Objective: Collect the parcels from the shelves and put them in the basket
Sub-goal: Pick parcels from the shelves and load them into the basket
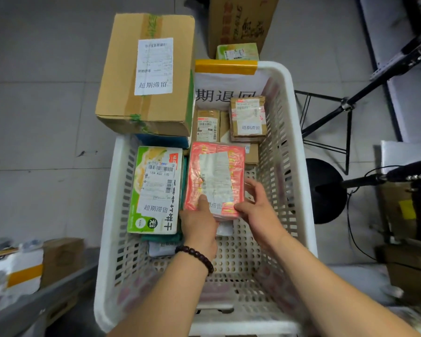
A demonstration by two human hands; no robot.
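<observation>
Seen from the head camera, a person is setting a red parcel (215,178) into the white basket (299,142) at the centre of the frame. The left hand (199,222), a bead bracelet at its wrist, is gripping the parcel's near edge with the thumb lying on the label. The right hand (258,207) is pinching the near right corner with curled fingers. The parcel is sitting inside the basket with its label up, just beside a green-and-white box (156,188) at centre left and below the small brown parcels (248,117) stacked toward the upper right. A large cardboard box (146,74) is resting across the basket's upper-left corner. The step in hand appears to be the final placing. It is probably done best by keeping the parcel level and easing it into the gap between the green-and-white box and the right wall. Each hand should let go only once the parcel is lying settled. Sliding the fingers out sideways should keep them from being trapped against the neighbouring box. Whether the parcel is already resting on something underneath cannot be told.
</observation>
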